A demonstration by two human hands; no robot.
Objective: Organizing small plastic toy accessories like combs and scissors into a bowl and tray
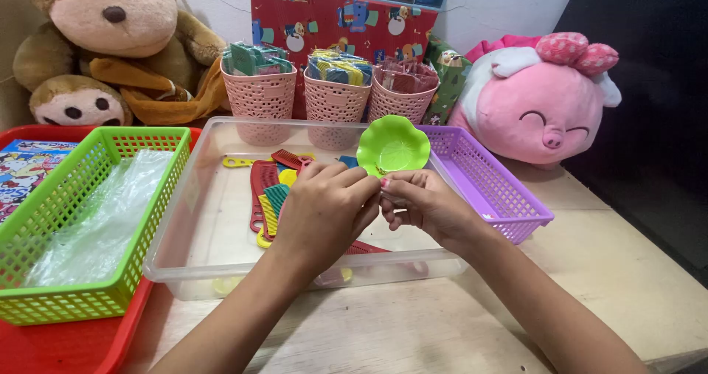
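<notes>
Both hands meet over a clear plastic tub [184, 260]. My left hand [324, 212] and my right hand [424, 208] pinch the lower rim of a small green flower-shaped bowl [393, 145], which is tilted up facing me. Inside the tub lie several plastic combs [267, 189] in red, yellow, teal and blue, partly hidden by my left hand. A red comb [366, 248] shows under my wrists.
A green basket [44, 219] lined with clear plastic sits on a red tray [74, 344] at left. A purple basket [487, 189] is at right. Three pink baskets [259, 94] of packets stand behind. Monkey plush [110, 20], pink pig plush [538, 105], wrapped box [332, 16].
</notes>
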